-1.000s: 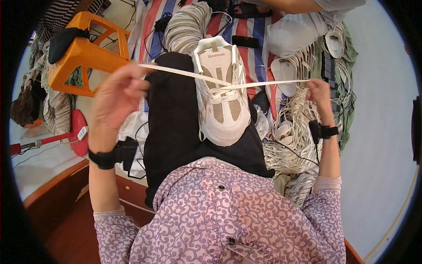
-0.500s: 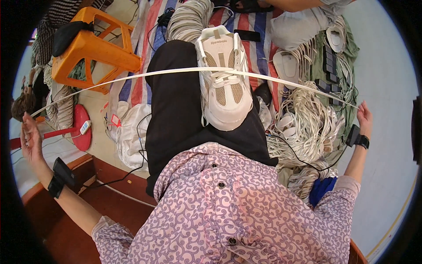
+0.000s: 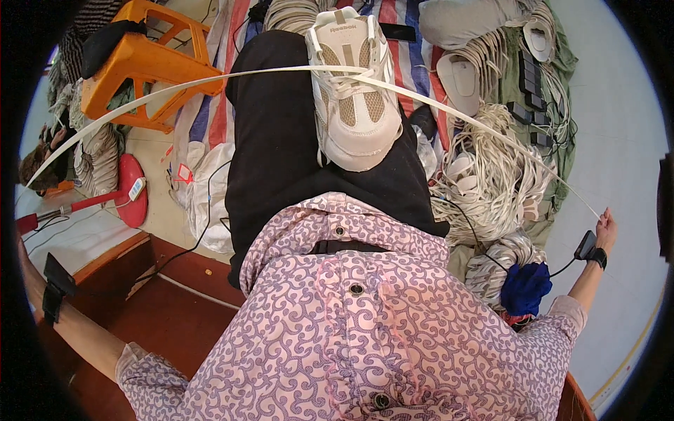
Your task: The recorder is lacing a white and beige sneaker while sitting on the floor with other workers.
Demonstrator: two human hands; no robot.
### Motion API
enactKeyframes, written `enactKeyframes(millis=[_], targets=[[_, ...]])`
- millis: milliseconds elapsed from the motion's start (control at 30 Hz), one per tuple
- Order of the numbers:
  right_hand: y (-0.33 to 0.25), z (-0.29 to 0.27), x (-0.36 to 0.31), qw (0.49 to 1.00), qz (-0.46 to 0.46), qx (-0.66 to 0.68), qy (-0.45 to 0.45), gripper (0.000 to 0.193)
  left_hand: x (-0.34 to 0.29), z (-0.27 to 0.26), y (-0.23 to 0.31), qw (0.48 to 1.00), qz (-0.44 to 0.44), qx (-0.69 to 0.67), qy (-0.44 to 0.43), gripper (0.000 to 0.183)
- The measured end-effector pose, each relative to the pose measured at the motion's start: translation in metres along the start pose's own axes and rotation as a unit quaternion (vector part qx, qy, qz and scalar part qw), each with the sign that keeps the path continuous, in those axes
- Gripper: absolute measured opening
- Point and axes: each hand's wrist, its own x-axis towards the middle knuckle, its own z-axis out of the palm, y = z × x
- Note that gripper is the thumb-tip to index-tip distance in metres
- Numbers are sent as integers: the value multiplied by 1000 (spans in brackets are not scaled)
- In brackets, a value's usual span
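Observation:
A beige and white sneaker point(image 3: 361, 133) rests on my black-trousered lap, its toe toward me. A long flat cream shoelace point(image 3: 463, 116) is threaded at its upper eyelets, and both ends are drawn out wide to the sides. At the far right, my right hand point(image 3: 606, 228) is closed on one end of this lace. The other end runs past the left rim of the picture. My left forearm reaches that rim too, with the hand itself out of sight. Small black devices are strapped at both wrists.
An orange plastic stool point(image 3: 151, 84) stands at upper left. On the right lie a large heap of pale laces point(image 3: 484, 182), shoe parts point(image 3: 460, 81) and several black boxes point(image 3: 530, 84). A striped sheet point(image 3: 217, 105) covers the floor ahead. Black cables trail from both wrists.
Both hands have spread farther apart and closer to my body, pulling the lace wider. My left hand has left the picture. The sneaker and lap appear higher in view.

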Motion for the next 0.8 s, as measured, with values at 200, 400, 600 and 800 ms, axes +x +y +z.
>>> enactKeyframes(millis=[200,400,600,800], targets=[[-5,255,-40,974,33,206,-84,23,-56,223,-58,910,188,360,-82,35],[-180,519,-180,925,-52,201,-318,14,-102,328,-248,881,62,395,-255,24],[-257,599,-241,865,-39,238,-440,11,-129,356,-334,813,19,458,-359,22],[-272,606,-242,869,-57,200,-449,9,-144,362,-336,772,-20,504,-388,26]])
